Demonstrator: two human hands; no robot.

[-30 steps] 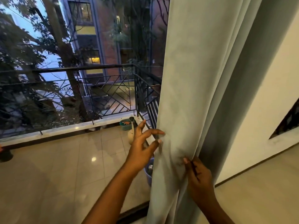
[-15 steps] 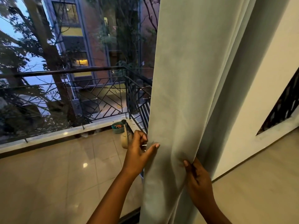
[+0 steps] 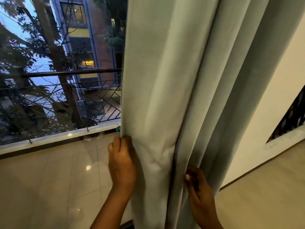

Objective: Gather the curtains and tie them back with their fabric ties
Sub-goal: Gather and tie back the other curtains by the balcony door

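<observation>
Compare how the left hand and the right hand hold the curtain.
The left hand grips the curtain at its outer left edge; the right hand pinches an inner fold. The left hand sits higher, the right hand lower. Both grasp the same pale fabric.

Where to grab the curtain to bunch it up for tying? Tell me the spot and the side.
Grab the curtain at about the height the hands are now, from both sides. Its folds hang in a narrow upright column there, so the left hand on the outer edge and the right hand in the fold by the wall can likely squeeze it together. No tie is in view.
</observation>
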